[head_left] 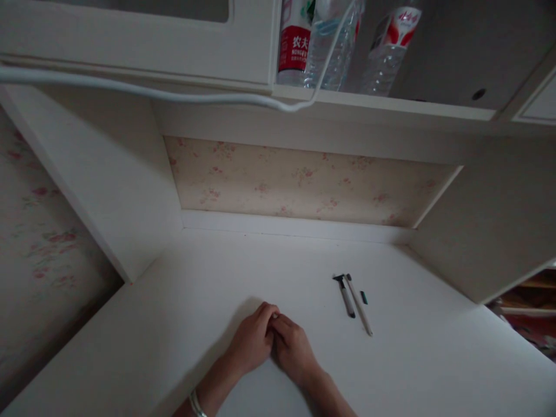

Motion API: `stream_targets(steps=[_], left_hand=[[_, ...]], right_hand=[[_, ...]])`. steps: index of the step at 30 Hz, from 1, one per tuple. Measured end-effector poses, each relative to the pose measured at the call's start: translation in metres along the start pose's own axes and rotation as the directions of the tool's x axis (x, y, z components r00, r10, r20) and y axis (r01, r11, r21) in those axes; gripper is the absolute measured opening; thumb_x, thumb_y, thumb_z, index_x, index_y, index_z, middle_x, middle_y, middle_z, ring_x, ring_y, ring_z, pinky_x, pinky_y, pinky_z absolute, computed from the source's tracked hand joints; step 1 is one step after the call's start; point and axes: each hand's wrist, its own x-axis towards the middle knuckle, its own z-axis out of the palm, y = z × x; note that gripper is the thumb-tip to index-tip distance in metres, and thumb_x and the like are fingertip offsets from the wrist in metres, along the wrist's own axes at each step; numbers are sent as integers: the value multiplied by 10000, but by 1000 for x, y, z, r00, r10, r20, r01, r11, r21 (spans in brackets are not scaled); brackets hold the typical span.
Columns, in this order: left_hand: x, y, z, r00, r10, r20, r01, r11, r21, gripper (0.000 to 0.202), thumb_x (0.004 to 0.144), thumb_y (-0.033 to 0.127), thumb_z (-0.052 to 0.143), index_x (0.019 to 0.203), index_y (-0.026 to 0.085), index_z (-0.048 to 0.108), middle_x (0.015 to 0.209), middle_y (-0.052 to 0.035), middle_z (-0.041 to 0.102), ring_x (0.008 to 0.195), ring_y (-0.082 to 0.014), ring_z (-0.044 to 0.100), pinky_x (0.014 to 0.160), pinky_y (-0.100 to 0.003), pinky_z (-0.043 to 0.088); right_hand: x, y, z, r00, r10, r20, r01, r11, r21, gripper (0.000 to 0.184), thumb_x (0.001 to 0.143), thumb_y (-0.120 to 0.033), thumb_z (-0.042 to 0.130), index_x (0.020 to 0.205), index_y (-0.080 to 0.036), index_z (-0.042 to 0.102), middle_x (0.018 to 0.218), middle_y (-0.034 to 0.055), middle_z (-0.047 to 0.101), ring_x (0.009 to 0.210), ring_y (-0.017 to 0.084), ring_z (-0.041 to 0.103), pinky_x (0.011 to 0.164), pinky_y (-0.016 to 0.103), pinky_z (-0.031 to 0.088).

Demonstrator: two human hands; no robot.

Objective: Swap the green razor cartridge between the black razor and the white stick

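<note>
My left hand [253, 340] and my right hand [294, 349] meet on the white desktop [278, 260], fingers curled and touching each other. Both are closed. A tiny pale spot shows between the fingertips, but I cannot make out what it is or whether anything is held. To the right of the hands lie a short grey tool with a black T-shaped head [347, 298], a slim pale pencil-like stick [360, 307] with a dark end, and a small dark green piece [364, 297]. A bangle circles my left wrist.
Above the desk, a shelf holds a red-labelled bottle [294, 49] and other clear plastic bottles [388, 49]. A white cable [195, 97] hangs across the shelf front. Side panels [125, 174] and a floral-papered back wall [282, 179] enclose the desk.
</note>
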Motion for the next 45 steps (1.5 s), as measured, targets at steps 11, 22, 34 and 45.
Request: stream_targets(steps=[11,22,34,45], left_hand=[[-1,2,-1,995,-63,81,49,985,163,297,633,-19,407,807,216,461,780,5,620,759,-169,587,654,-241,371],[-1,3,0,995,-63,75,51,987,156,337,611,-20,418,845,215,476,811,-3,646,778,-176,608,660,-248,383],[-1,4,-2,994,-50,95,21,957,289,249,607,14,453,752,206,516,740,-14,653,717,-193,615,593,-267,353],[-1,3,0,994,-53,92,21,946,322,203,609,45,489,732,205,518,720,-28,650,684,-199,606,564,-275,339]], right_hand=[[-4,-8,-3,997,-8,74,14,996,-82,365,790,-27,421,897,-216,715,867,48,613,780,170,589,714,228,448],[0,-10,-11,991,-47,127,39,997,64,341,817,-62,413,905,-209,708,917,42,610,864,169,586,803,235,442],[-3,-6,-9,990,-14,141,16,1000,-17,272,838,-81,431,806,-201,673,827,23,624,762,155,584,711,214,421],[-3,-6,-9,990,-13,143,18,999,-34,242,833,-98,431,727,-194,627,778,18,613,728,156,576,686,218,413]])
